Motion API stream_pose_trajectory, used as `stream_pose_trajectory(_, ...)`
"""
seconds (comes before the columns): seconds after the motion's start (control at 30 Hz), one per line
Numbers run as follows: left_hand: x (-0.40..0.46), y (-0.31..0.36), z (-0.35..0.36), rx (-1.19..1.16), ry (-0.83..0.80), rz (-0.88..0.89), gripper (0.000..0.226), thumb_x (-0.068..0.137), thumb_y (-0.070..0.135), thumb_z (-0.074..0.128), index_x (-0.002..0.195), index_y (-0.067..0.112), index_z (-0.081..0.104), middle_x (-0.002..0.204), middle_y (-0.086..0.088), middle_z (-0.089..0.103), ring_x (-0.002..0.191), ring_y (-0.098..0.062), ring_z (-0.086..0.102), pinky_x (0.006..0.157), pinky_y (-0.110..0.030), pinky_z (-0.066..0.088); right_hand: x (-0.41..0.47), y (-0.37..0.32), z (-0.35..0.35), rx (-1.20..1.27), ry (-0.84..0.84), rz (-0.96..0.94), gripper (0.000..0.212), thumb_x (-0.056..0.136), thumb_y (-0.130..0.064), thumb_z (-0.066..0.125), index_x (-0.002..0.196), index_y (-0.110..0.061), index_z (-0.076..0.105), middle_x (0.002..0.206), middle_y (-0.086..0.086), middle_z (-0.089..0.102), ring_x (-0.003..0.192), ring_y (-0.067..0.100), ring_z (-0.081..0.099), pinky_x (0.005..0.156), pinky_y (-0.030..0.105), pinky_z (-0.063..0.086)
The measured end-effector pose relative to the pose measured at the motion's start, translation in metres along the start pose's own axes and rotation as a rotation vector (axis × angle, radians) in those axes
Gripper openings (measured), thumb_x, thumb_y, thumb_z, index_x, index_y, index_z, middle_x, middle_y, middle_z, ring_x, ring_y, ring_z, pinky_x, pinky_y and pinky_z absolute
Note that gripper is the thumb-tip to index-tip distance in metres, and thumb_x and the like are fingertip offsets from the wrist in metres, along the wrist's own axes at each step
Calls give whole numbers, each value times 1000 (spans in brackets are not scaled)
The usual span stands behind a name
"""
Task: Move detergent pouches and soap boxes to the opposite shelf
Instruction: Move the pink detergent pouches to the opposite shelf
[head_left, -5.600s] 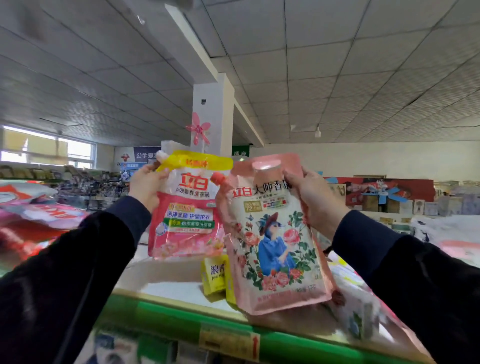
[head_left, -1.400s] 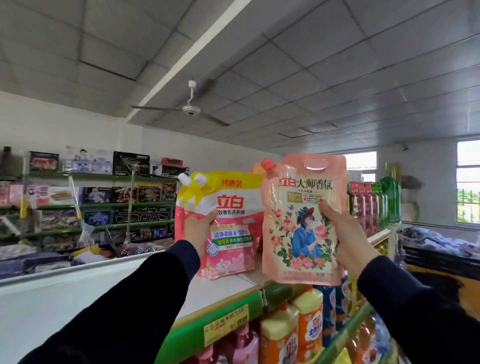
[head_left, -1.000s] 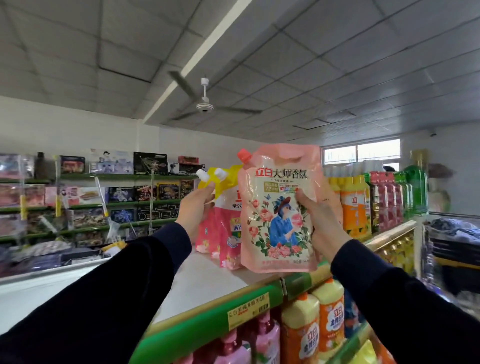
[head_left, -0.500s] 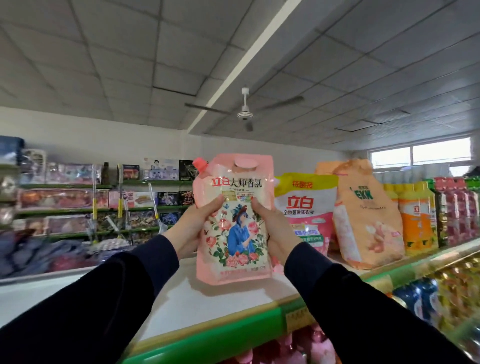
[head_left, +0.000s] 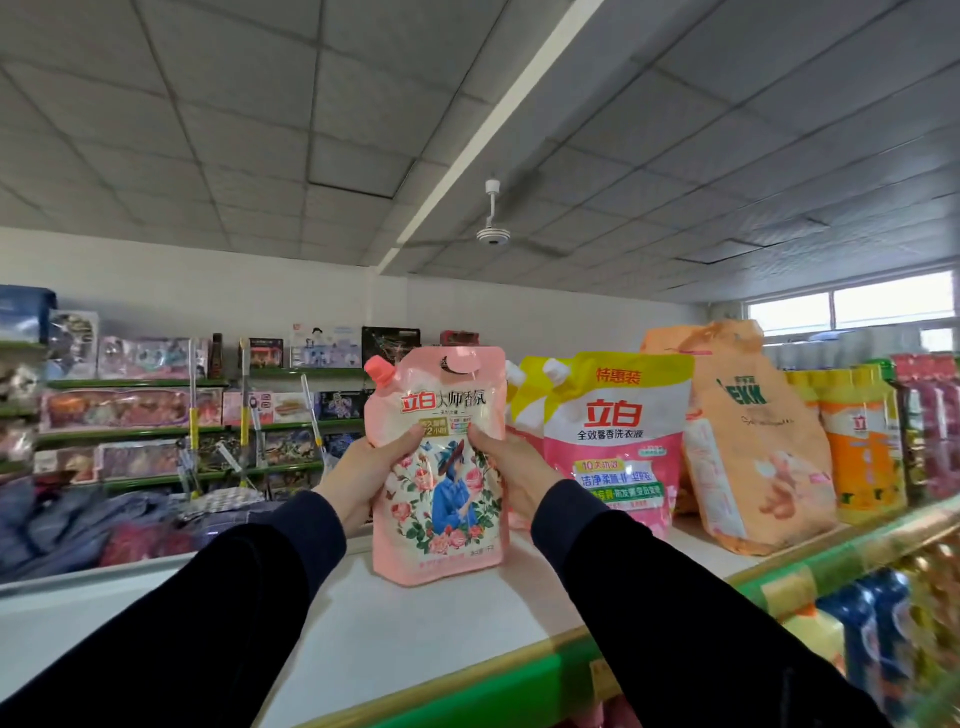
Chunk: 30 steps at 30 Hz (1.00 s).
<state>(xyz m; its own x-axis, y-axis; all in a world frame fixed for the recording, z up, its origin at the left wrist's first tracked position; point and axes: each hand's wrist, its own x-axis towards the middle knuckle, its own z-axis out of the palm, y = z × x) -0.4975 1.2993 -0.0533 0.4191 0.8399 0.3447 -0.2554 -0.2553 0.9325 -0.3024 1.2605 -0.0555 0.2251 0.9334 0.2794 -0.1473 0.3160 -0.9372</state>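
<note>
Shelves at far left (head_left: 135, 384): green-edged wall racks across the room, filled with boxed goods; contents too blurred to identify.
Cloth pile (head_left: 78, 525): blue and red fabric heaped below those racks, behind the white top shelf.
Top shelf (head_left: 395, 639): white flat surface with a green front edge (head_left: 498, 686); bare at its left part, stocked toward the right.
Left sleeve (head_left: 223, 613): dark, reaching up from the lower left corner.
Left hand (head_left: 363, 473): closed around the left edge of the pink pouch, thumb across the front, fingers behind it.
Pink pouch (head_left: 439, 467): pale pink detergent pouch with a rose print and a figure in blue, spout cap at its upper left corner. It stands upright, its base on or just above the top shelf; contact cannot be confirmed. It sits left of the other pouches.
Right hand (head_left: 511, 467): closed around the right edge of the same pouch, thumb on the front, fingers behind.
Right sleeve (head_left: 675, 618): dark, reaching up from the lower right corner.
Yellow and pink pouch (head_left: 618, 441): upright on the top shelf, just right of the pink pouch and behind the right hand; a second like it stands close behind, mostly hidden.
Orange bag (head_left: 748, 447): large, leaning, just right of the yellow and pink pouch.
Orange bottles (head_left: 857, 441): row standing right of the bag.
Lower shelf (head_left: 883, 644): blurred bottles beneath the green edge.
Ceiling fan (head_left: 492, 234): overhead, centre.
</note>
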Motion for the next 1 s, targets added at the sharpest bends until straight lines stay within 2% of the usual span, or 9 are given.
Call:
stream_pose_trajectory(0.17, -1, -3, 4, -5, 13, -33, 47, 86, 34, 77, 123, 8, 67, 108, -16, 78, 98, -33, 76, 81, -43, 61, 3, 1, -13, -54, 3, 23, 52, 92, -34, 73, 135, -9, 60, 131, 15, 68, 124, 34, 62, 110, 52, 46)
stream_pose_trajectory(0.27, -5, -1, 4, 28, 19, -13, 53, 84, 36, 78, 128, 12, 63, 111, -12, 78, 99, -31, 76, 80, -43, 61, 1, -3, -17, -81, -4, 18, 49, 95, -35, 69, 136, -9, 59, 127, 16, 70, 117, 34, 67, 93, 44, 56)
stream_pose_trajectory(0.4, -9, -4, 4, 38, 98, 26, 76, 79, 36, 83, 143, 18, 47, 126, -9, 71, 110, -31, 71, 95, -54, 57, -6, 3, -18, -149, 27, 73, 70, 94, -52, 63, 148, -12, 46, 149, 13, 54, 140, 32, 47, 118, 51, 35)
stream_pose_trajectory(0.6, -16, -2, 7, 52, 217, 53, 95, 84, 31, 82, 157, 23, 22, 145, -7, 54, 106, -21, 68, 67, -37, 58, -32, 12, -10, -95, 36, 64, 78, 93, -52, 65, 154, -13, 37, 157, 11, 44, 145, 30, 40, 122, 50, 27)
stream_pose_trajectory(0.67, -19, -1, 10, 34, 249, 78, 106, 84, 27, 82, 161, 27, 10, 154, -9, 45, 116, -25, 63, 76, -41, 57, -43, 12, -11, -111, 46, 61, 79, 94, -52, 63, 156, -13, 32, 160, 9, 40, 148, 28, 35, 124, 50, 22)
stream_pose_trajectory(0.73, -25, -1, 17, 18, 299, 106, 113, 83, 27, 84, 161, 34, 2, 159, -11, 39, 126, -30, 57, 96, -52, 53, -58, 9, -14, -126, 65, 57, 77, 96, -50, 61, 157, -12, 30, 160, 7, 40, 147, 26, 35, 124, 50, 20)
stream_pose_trajectory(0.87, -43, 5, 34, 150, 401, 302, 119, 76, 30, 88, 161, 32, 5, 167, -3, 24, 151, -27, 31, 118, -58, 33, -92, 2, -21, -157, 80, 7, 62, 100, -47, 56, 151, -14, 43, 148, 7, 55, 136, 28, 50, 117, 55, 35)
stream_pose_trajectory(0.93, -55, 9, 47, 240, 368, 456, 110, 77, 27, 87, 159, 31, 15, 164, -3, 29, 150, -25, 32, 119, -54, 32, -113, -5, -26, -198, 124, -46, 58, 101, -48, 54, 149, -16, 45, 135, -3, 62, 123, 19, 57, 109, 41, 44)
stream_pose_trajectory(1.0, -70, 10, 66, 262, 273, 541, 99, 81, 24, 84, 157, 34, 22, 162, 4, 30, 147, -22, 36, 118, -49, 36, -136, -10, -34, -248, 200, -95, 58, 100, -49, 54, 150, -20, 44, 123, -13, 57, 110, 6, 53, 100, 28, 39)
